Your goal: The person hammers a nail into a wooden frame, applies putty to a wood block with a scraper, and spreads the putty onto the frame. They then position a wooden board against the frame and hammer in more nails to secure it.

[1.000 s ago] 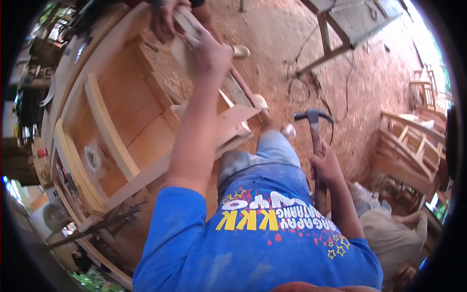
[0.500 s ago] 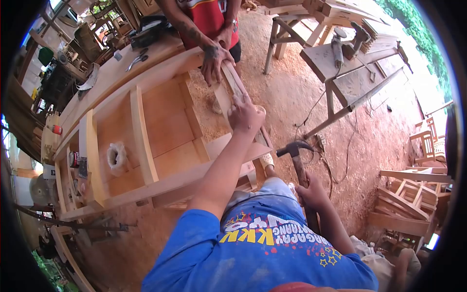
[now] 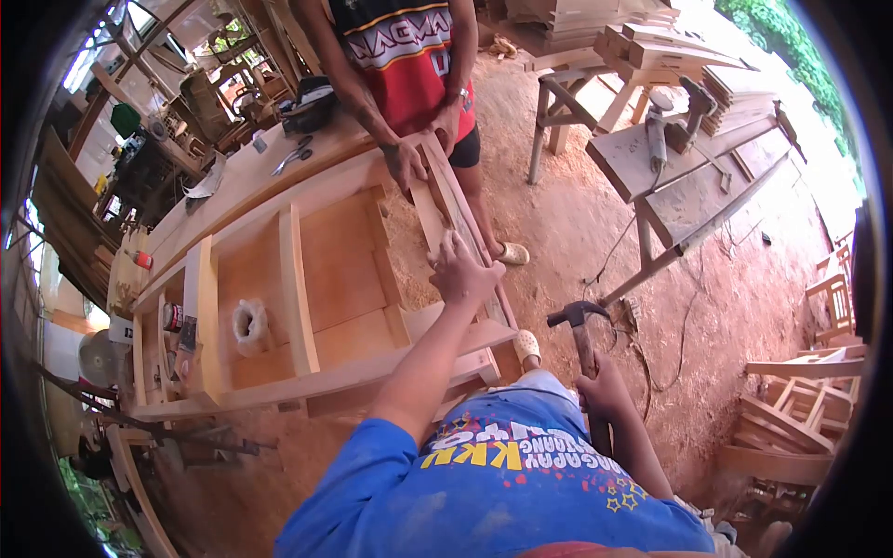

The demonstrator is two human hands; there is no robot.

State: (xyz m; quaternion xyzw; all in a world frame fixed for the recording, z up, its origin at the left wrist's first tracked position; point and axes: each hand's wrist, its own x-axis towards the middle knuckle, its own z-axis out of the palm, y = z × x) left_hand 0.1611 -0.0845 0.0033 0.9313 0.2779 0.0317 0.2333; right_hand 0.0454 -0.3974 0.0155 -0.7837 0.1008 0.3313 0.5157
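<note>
At the right end of a wooden frame [image 3: 296, 288], my left hand [image 3: 462, 270] grips a long wooden rail [image 3: 470, 221], its fingers bent over the wood. My right hand [image 3: 603, 386] is closed around the handle of a claw hammer [image 3: 580, 325], held beside my thigh with its head up and apart from the wood. Across from me, a co-worker in a red and black top holds the far end of the rail with both hands, one hand [image 3: 406, 166] on its left side. The underside of my left grip is hidden.
A plastic-wrapped roll [image 3: 249, 325] and a can [image 3: 173, 316] sit within the frame. Scissors [image 3: 294, 156] lie on the workbench [image 3: 344, 139] behind it. Power tools rest on a side table [image 3: 688, 191]. Cords [image 3: 642, 358] trail over the dusty floor; chair frames [image 3: 791, 409] are stacked at right.
The view has tilted up, so the scene sits lower and further right. The co-worker's hands have shifted on the rail's far end. My left hand's fingers look straighter; the hammer remains in my right.
</note>
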